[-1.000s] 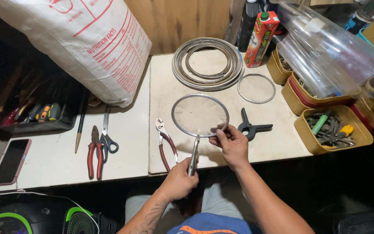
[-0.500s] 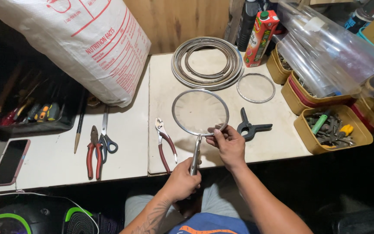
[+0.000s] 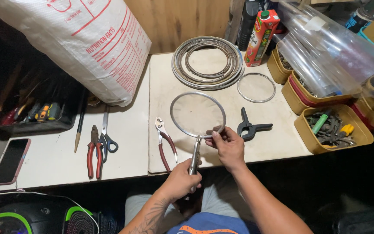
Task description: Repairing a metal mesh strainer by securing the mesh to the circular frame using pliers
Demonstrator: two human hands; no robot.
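My left hand (image 3: pixel 181 178) grips the handles of silver locking pliers (image 3: pixel 195 154), whose jaws clamp the near edge of a round wire-mesh sieve ring (image 3: pixel 198 114) held just above the white table (image 3: pixel 273 138). My right hand (image 3: pixel 227 145) pinches the ring's rim at its lower right, beside the plier jaws. A black spring clamp (image 3: pixel 251 127) lies just right of my right hand. Red-handled pliers (image 3: pixel 164 143) lie left of the ring.
A coil of metal rings (image 3: pixel 207 62) and a smaller mesh ring (image 3: pixel 256 87) lie farther back. Yellow bins (image 3: pixel 333 129) of hardware and clear plastic sheets stand at right. Left are a large white sack (image 3: pixel 78 43), scissors (image 3: pixel 105 138), red pliers (image 3: pixel 92 149), a phone (image 3: pixel 10 160) and a tool tray.
The ring and pliers have shifted slightly; my right hand's fingers have moved along the rim near the jaws. Both hands keep their hold.
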